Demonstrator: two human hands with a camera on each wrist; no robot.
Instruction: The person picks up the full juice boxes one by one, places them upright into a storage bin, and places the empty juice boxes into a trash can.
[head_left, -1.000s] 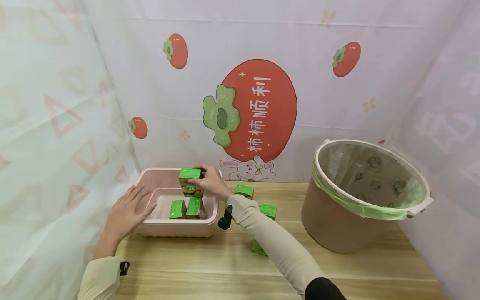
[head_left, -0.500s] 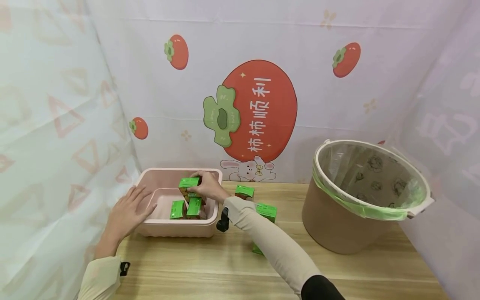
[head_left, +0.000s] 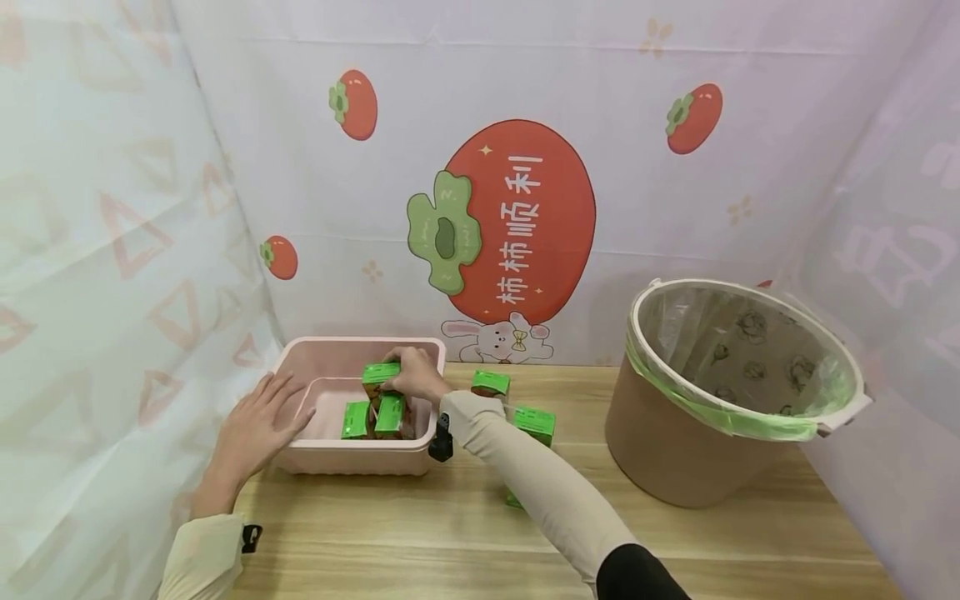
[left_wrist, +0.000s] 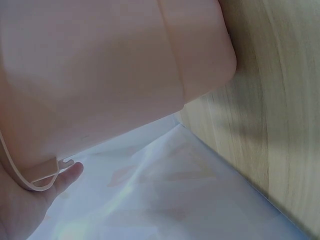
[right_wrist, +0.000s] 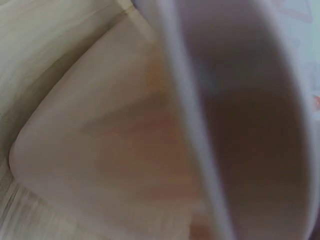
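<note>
A pink plastic basin [head_left: 345, 448] stands on the wooden table against the back cloth. Over its left rim lies my left hand [head_left: 253, 425], fingers spread; in the left wrist view, that hand [left_wrist: 22, 210] is at the rim beside the basin's outer wall [left_wrist: 100, 75]. My right hand [head_left: 414, 372] reaches inside and pinches a small green-topped carton [head_left: 378, 379], low in the basin behind two others. Those are a left carton [head_left: 356, 420] and a right carton [head_left: 391, 415], side by side near the front wall. The right wrist view shows mostly the blurred basin wall [right_wrist: 100, 135].
Right of the basin on the table are a back carton [head_left: 491, 382], a middle carton [head_left: 535, 423] and a green corner [head_left: 513, 501] mostly hidden by my right sleeve. A large brown bin [head_left: 690, 454] with a plastic liner stands farther right. Printed cloth surrounds the table.
My right hand has lowered the carton deeper into the basin, behind the two cartons there. The left hand stays on the rim.
</note>
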